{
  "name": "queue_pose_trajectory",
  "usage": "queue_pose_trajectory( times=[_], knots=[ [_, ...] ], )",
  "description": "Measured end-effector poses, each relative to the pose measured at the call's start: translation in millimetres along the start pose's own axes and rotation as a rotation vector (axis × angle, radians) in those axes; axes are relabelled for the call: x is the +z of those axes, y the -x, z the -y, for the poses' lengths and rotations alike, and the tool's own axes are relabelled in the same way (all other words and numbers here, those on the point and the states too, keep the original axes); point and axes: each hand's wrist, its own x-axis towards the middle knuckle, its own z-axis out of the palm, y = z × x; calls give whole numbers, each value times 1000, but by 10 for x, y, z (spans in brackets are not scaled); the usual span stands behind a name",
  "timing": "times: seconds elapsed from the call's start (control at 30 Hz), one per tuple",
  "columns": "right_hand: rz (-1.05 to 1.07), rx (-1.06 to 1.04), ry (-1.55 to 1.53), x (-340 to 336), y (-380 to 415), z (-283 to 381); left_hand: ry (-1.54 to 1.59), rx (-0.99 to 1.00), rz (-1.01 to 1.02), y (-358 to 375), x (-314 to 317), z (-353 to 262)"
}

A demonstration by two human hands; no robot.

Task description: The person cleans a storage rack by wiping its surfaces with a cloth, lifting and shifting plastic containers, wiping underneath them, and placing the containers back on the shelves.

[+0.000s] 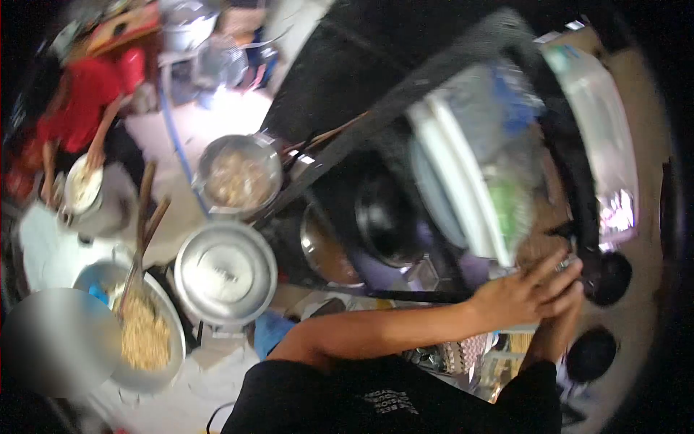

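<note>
Your left hand (515,295) and right hand (567,305) come together on the right side of the scene, the left crossing over and hiding much of the right. Something small and shiny shows by the fingers, but blur and overlap mean you cannot tell whether either hand grips anything or how far its fingers are spread. Just beyond them, nearest your left fingertips, are the near ends of long white tray-like pieces (463,173), with a green plastic bundle (510,210) at their right. Blue plastic (513,101) sits farther off. At the far right is a large clear plastic container (596,137).

Left of the white pieces, a black pot (387,220) sits among dark surfaces, and left of that is a pan of brown contents (329,253). Farther left, a metal pot of brown food (238,177) stands beyond a lidded metal pot (225,307). At the near left, a wide metal basin (176,347) holds pale brown food, with a wooden-handled utensil (143,217) leaning out. At the far left, a person in red (87,94) has a hand (95,155) at a white dish (79,194) of food.
</note>
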Motion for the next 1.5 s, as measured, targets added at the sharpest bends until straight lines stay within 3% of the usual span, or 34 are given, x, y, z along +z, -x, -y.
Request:
queue_pose_trajectory(
  times=[0.17, 0.37, 0.43, 0.5, 0.63, 0.7, 0.9, 1.0, 1.03, 1.13, 1.33, 1.5],
  knots=[
    [37, 74, -39, -31, -368, 145, -1, 82, 109, -33, -30, 69],
    [446, 15, 299, 84, -870, 589, 204, 65, 192, -58, -59, 84],
    [602, -84, 424, 291, -1137, 752, 244, 57, 192, -47, -55, 85],
    [612, -185, 594, 574, -1475, 647, 251, 75, 196, -46, -50, 97],
    [707, -231, 481, 1323, -1908, 991, 276, 56, 197, -78, -69, 79],
    [625, -374, 450, 1562, -1870, 1137, 113, 136, 185, -36, -15, 130],
    [950, -681, 128, 1359, -1095, 1842, 161, 76, 184, -4, -5, 64],
    [1076, -653, 45, 943, -544, 2031, 151, 78, 172, -16, -2, 57],
    [1049, -922, 17, 895, -493, 1916, 139, 73, 178, 15, -8, 47],
    [1052, -1088, -7, 648, -370, 1764, 129, 54, 215, 96, -22, 36],
    [982, -823, 54, 1081, -666, 1924, 161, 84, 169, -26, -24, 71],
    [979, -934, 154, 2036, -1092, 2381, 156, 86, 143, -22, 11, 62]
  ],
)
